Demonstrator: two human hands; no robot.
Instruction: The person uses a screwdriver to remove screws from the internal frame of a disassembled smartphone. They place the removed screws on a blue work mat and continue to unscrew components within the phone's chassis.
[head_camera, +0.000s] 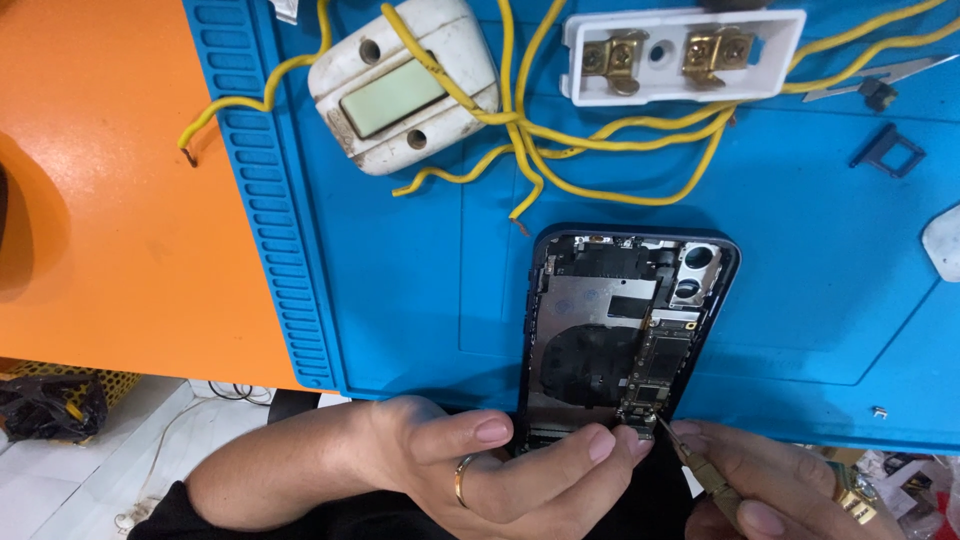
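Steadying the opened dark-blue smartphone shell (628, 330), the left hand (500, 470) is curling in from the near edge w/ a gold ring on one finger; its fingertips (600, 443) are pressing on the phone's near end, fingers bent and closed onto the frame, not spread. The right hand (790, 490) is coming in from the near right, fingers pinched shut around a thin brass-coloured metal tool (690, 458), prob. a fine screwdriver or tweezers, can't tell which. The tool tip is touching the narrow green-gold circuit board (655, 370) at its near end, just beside the left fingertips.

The phone is lying flat, back down, screen off, on the bright blue silicone work mat (420, 290), near-centre of the scene, its near end hanging at the mat's near edge. Inside: round black coil approx. mid-left, two camera openings at the far right corner.

Far side of the mat: an old white rocker wall switch (405, 85) at far left-centre and a white plastic terminal block w/ two brass screw clamps (680, 55) to its right, well apart from the phone. Yellow insulated wires (600, 135) are looping between them and trailing toward the phone's far end. A small dark SIM tray (888, 150) is lying far right. The orange tabletop (120, 220) is showing left of the mat.
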